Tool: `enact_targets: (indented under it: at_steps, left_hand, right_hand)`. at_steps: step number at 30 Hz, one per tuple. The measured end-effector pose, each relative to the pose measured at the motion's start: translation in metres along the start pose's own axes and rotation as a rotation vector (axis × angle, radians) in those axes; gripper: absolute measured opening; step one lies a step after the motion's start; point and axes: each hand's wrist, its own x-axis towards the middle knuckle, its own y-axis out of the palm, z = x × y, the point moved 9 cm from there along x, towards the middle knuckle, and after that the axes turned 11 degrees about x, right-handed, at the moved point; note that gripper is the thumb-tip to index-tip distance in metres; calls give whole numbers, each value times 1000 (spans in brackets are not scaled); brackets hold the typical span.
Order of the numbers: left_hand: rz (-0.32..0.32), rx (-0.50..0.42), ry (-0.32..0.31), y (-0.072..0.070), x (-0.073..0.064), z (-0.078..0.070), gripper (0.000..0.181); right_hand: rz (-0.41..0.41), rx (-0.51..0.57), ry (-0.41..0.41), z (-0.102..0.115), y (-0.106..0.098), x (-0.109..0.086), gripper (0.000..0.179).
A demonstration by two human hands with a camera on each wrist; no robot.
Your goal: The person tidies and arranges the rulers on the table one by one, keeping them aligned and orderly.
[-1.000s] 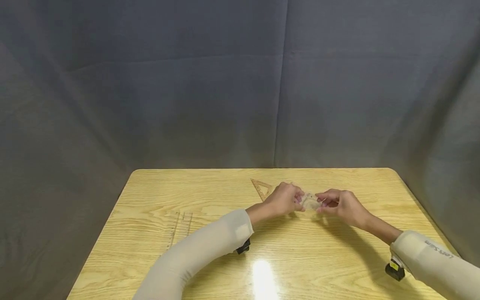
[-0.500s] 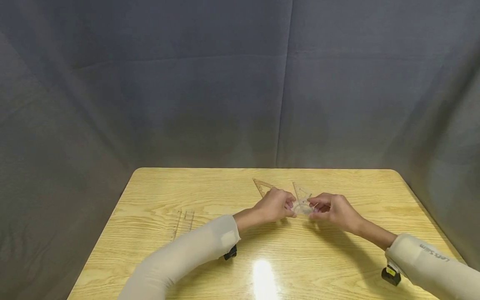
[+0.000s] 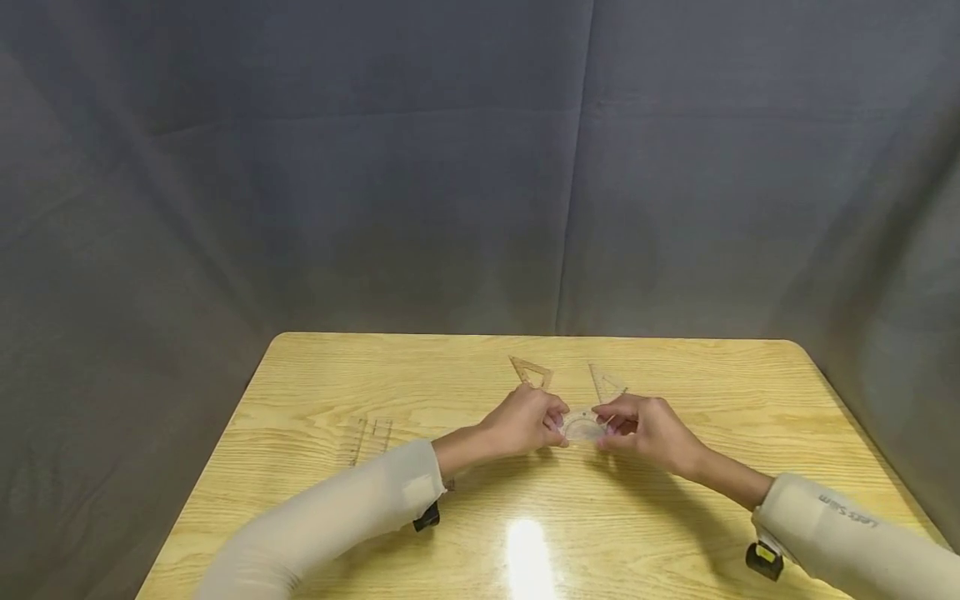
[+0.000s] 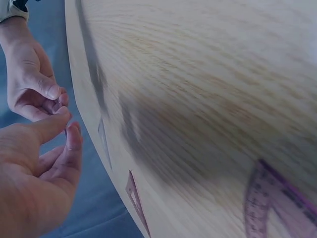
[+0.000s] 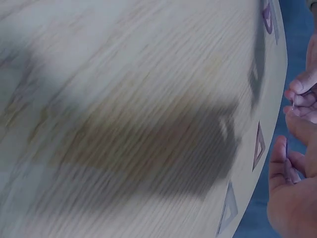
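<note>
A clear protractor [image 3: 583,428] is stretched between both hands over the table, its curved inner arc visible in the head view. My left hand [image 3: 521,421] pinches its left end between thumb and fingers. At the opposite end, my right hand [image 3: 647,432] pinches it the same way. Both wrist views show it nearly edge-on, mostly hidden by the fingers. Just behind the left hand lies an orange-brown set square [image 3: 532,372]. A clear set square [image 3: 606,385] lies behind the right hand, its lower part close to the fingers.
A clear ruler [image 3: 367,442] lies on the table [image 3: 675,533] at the left, partly covered by the left sleeve. A purple-edged, see-through measuring piece [image 4: 280,203] lies near the left forearm. Grey cloth [image 3: 420,167] hangs behind the table.
Both hands have moved left and slightly nearer with the protractor between them. The clear set square behind them, hidden at first, now shows, and more of the orange-brown one is visible.
</note>
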Motion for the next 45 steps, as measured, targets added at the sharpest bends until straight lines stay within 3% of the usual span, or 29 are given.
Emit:
enact_targets:
  at_steps: [17,27,37,45]
  left_hand:
    - [-27,3,-1,-11,-36,18,45]
    - [-43,-28,-13,-17,-59,31,44]
    - [-56,-31,-9,-18,-80,43,41]
    - [-54,-25,-44,-17,-92,53,42]
  right_hand:
    - [-22,3,-6,20,35,10,44]
    - [-12,19,-53,30,59,16,44]
    - [9,40,-22,33,86,19,46]
    - [18,52,-10,33,102,22,45]
